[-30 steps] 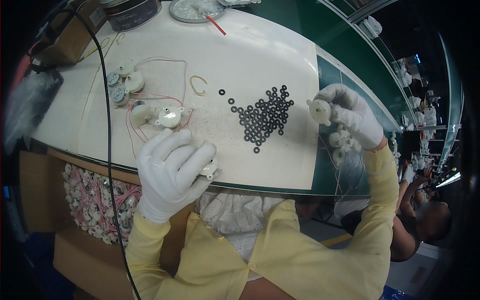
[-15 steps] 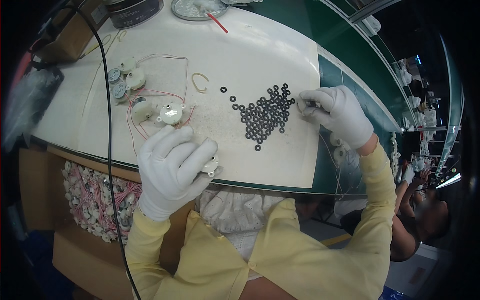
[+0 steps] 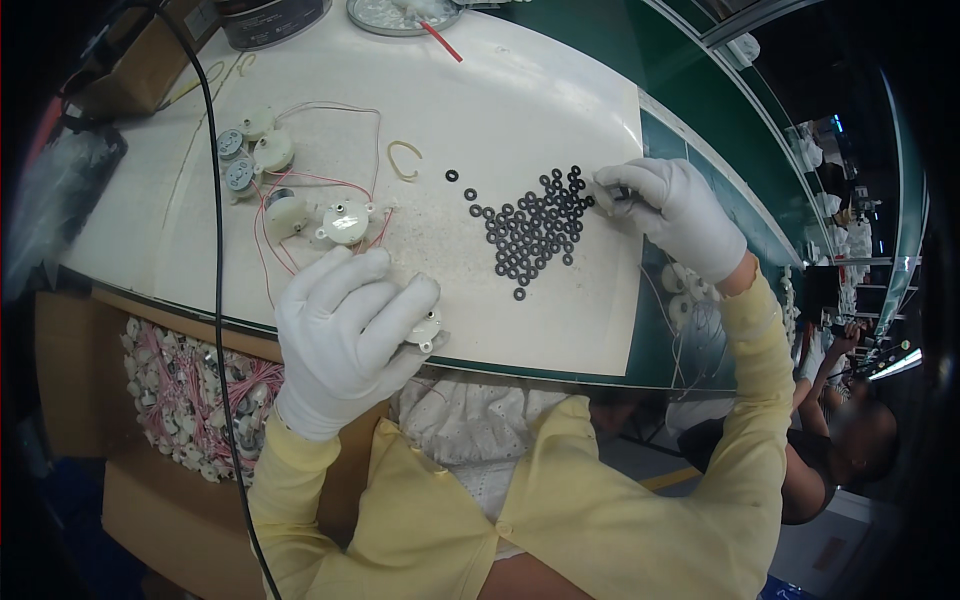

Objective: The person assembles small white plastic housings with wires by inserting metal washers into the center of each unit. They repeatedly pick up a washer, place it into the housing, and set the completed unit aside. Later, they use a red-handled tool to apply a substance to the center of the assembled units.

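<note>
My left hand [image 3: 345,340], in a white glove, is closed around a small white round motor [image 3: 427,329] at the table's near edge. Part of the motor's rim and its shaft show beyond the fingers. At the right border of a cluster of black rubber rings [image 3: 530,235], my gloved right hand [image 3: 685,215] has thumb and fingers pinched together. Something dark shows between those fingertips, too small to make out. Beyond my left hand lies another white motor [image 3: 345,223] with red wires, beside several more motors [image 3: 270,152].
A yellowish open band [image 3: 404,160] lies behind the rings. Farther back are a round metal tray [image 3: 375,22] and a dark tub [image 3: 270,25]. Below the table at left stands a cardboard box [image 3: 150,510] of wired motors. A black cable [image 3: 219,270] crosses the view; another person [image 3: 810,470] sits at right.
My right hand has shifted slightly left, with its fingertips now against the edge of the ring cluster. My left hand keeps its hold on the motor.
</note>
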Demonstrator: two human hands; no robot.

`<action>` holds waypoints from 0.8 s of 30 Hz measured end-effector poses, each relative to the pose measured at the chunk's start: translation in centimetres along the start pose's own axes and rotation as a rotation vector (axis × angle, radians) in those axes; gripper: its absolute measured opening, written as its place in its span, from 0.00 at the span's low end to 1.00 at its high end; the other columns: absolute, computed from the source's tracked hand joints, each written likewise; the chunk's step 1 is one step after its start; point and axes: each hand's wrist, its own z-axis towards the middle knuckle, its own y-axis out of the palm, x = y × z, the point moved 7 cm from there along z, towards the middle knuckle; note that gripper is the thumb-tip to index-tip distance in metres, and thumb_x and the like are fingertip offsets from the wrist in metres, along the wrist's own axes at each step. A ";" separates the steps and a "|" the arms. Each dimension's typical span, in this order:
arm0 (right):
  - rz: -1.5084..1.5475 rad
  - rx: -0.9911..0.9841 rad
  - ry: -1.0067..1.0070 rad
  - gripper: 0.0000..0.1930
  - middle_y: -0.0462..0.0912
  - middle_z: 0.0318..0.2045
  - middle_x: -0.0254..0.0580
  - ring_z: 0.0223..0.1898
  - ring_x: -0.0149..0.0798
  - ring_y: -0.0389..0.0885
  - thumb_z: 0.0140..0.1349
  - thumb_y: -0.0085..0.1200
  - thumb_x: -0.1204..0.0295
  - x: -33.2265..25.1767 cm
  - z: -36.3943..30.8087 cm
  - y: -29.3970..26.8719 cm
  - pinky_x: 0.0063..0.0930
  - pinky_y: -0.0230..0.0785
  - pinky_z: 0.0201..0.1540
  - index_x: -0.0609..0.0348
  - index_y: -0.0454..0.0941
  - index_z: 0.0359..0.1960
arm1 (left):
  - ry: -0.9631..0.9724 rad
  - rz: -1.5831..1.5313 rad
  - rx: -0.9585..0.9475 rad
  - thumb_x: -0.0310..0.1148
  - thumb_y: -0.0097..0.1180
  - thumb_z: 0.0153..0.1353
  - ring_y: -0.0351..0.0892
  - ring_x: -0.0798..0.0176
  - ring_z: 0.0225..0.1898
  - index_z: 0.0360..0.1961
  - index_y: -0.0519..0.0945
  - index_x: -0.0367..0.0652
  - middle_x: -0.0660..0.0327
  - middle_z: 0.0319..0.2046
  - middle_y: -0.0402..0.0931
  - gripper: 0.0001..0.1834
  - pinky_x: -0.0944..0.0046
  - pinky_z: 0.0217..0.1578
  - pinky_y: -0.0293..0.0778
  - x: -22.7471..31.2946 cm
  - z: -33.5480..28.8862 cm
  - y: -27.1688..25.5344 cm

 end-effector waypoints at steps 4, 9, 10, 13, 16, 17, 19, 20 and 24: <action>-0.030 -0.008 -0.035 0.15 0.83 0.28 0.39 0.27 0.45 0.83 0.52 0.60 0.80 -0.1 0.3 0.0 0.32 0.74 0.31 0.53 0.81 0.43 | 0.003 -0.002 0.012 0.36 0.68 0.38 0.77 0.56 0.42 0.40 0.83 0.48 0.64 0.29 0.73 0.22 0.53 0.40 0.75 0.0 -0.1 0.0; -0.149 0.051 -0.089 0.09 0.84 0.30 0.41 0.27 0.47 0.83 0.53 0.61 0.78 -1.2 0.7 -0.6 0.34 0.74 0.31 0.52 0.84 0.36 | 0.004 -0.017 0.005 0.35 0.68 0.38 0.77 0.57 0.42 0.40 0.83 0.48 0.64 0.29 0.72 0.22 0.54 0.39 0.75 0.0 0.1 -0.1; -0.133 0.031 -0.072 0.09 0.84 0.30 0.41 0.27 0.47 0.83 0.52 0.62 0.77 -1.3 0.8 -0.5 0.34 0.75 0.31 0.52 0.84 0.36 | 0.005 -0.015 0.007 0.35 0.68 0.38 0.77 0.57 0.42 0.40 0.83 0.48 0.64 0.29 0.72 0.22 0.54 0.38 0.75 0.0 0.1 -0.1; -0.092 0.003 -0.043 0.10 0.85 0.31 0.42 0.28 0.47 0.83 0.52 0.63 0.76 -1.3 0.8 -0.5 0.34 0.75 0.32 0.52 0.85 0.37 | 0.011 -0.009 0.019 0.35 0.68 0.38 0.77 0.57 0.42 0.40 0.83 0.47 0.64 0.28 0.72 0.22 0.54 0.38 0.75 0.0 0.1 -0.1; -0.055 0.005 -0.034 0.11 0.85 0.31 0.43 0.29 0.47 0.84 0.53 0.62 0.74 -0.8 0.5 -0.5 0.33 0.76 0.33 0.52 0.86 0.39 | 0.017 -0.003 0.029 0.35 0.68 0.38 0.77 0.57 0.41 0.40 0.82 0.47 0.64 0.28 0.72 0.22 0.54 0.37 0.74 0.1 0.2 -0.1; -0.036 -0.015 -0.011 0.11 0.86 0.31 0.43 0.29 0.47 0.84 0.54 0.62 0.73 -0.5 0.5 -0.4 0.33 0.76 0.33 0.53 0.86 0.40 | 0.018 0.001 0.032 0.35 0.68 0.38 0.77 0.57 0.41 0.40 0.82 0.47 0.64 0.28 0.72 0.22 0.55 0.37 0.74 0.1 0.2 -0.2; -0.025 -0.014 0.104 0.11 0.86 0.31 0.44 0.30 0.47 0.85 0.57 0.61 0.71 0.3 0.3 -0.2 0.33 0.77 0.34 0.54 0.85 0.42 | 0.012 -0.002 0.019 0.34 0.67 0.38 0.77 0.57 0.41 0.40 0.83 0.47 0.64 0.27 0.72 0.22 0.54 0.37 0.74 0.0 0.2 -0.1; -0.033 0.006 0.196 0.11 0.87 0.31 0.45 0.30 0.47 0.86 0.59 0.60 0.70 0.8 0.0 0.0 0.34 0.77 0.35 0.55 0.85 0.43 | 0.010 -0.005 0.013 0.34 0.67 0.38 0.77 0.57 0.41 0.39 0.83 0.47 0.64 0.27 0.72 0.22 0.54 0.37 0.74 0.0 0.2 0.0; -0.069 -0.019 0.355 0.14 0.87 0.31 0.47 0.32 0.47 0.87 0.63 0.58 0.67 1.3 -0.3 0.5 0.34 0.79 0.37 0.58 0.84 0.47 | 0.004 -0.010 0.001 0.34 0.67 0.38 0.77 0.57 0.42 0.40 0.83 0.47 0.64 0.27 0.72 0.22 0.54 0.38 0.75 -0.1 0.1 0.1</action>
